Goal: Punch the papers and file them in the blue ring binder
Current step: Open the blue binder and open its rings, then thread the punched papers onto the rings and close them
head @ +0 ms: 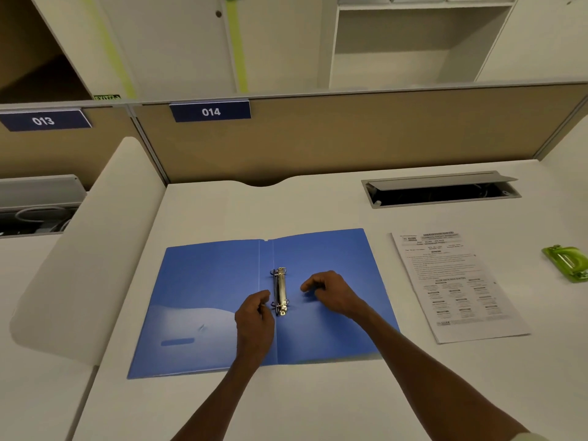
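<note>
Filling most of the frame, the white surface (pixel 318 402) carries everything the task needs, and the largest thing on it is the blue ring binder (pixel 206 297), lying open and flat across the lower centre with both covers spread. To its right, apart from it, the papers (pixel 458 288) lie as a printed stack in the right middle of the frame, and further right, near the frame edge, sits a green hole punch (pixel 568 262). On the binder's spine the metal ring mechanism (pixel 280 291) stands with its rings apparently parted. The left hand (pixel 254 316) is curled just beside the lower ring; whether it pinches anything I cannot tell. The right hand (pixel 331 294) hovers over the right cover with fingers loosely bent and holding nothing. The binder looks like thin flexible plastic, light and likely to slide on the smooth top, so pressing a cover flat while working the rings seems wise. The papers are light, limp and apt to fan out; they are best lifted by a long edge with the stack squared, then fed into the punch. Nothing appears punched or filed yet.
</note>
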A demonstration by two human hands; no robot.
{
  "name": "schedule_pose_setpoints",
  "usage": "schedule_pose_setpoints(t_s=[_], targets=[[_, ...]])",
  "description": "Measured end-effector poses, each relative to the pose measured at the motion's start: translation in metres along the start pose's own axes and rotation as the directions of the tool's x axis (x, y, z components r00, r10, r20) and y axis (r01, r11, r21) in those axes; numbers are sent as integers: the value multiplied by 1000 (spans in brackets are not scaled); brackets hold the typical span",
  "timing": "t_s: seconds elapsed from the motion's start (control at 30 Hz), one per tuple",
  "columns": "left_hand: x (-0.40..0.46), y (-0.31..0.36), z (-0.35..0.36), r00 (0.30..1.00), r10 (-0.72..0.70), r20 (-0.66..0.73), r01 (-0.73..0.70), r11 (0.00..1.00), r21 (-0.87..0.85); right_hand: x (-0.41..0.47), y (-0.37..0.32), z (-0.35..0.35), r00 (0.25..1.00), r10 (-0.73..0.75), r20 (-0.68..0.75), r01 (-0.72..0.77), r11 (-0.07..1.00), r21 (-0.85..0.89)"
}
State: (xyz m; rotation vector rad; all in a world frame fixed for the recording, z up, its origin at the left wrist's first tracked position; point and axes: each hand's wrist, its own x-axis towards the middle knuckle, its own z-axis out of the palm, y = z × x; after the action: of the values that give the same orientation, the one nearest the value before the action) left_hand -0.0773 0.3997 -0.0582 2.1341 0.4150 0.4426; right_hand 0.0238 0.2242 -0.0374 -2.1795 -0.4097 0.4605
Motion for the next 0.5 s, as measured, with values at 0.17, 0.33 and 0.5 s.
schedule_pose_setpoints(t_s=[0.17, 0.33, 0.5], targets=[[0, 32, 16, 998, 34, -54, -36, 998, -44, -25, 0, -21, 991, -24, -133, 31, 998, 51], [-13, 77, 56, 994, 111, 9, -109, 984, -139, -56, 19, -58, 948, 37, -317, 26, 982, 189], [-29, 124, 110, 979, 140, 146, -107, 972, -208, -79, 58, -114, 843, 189, -504, -87, 972, 219]])
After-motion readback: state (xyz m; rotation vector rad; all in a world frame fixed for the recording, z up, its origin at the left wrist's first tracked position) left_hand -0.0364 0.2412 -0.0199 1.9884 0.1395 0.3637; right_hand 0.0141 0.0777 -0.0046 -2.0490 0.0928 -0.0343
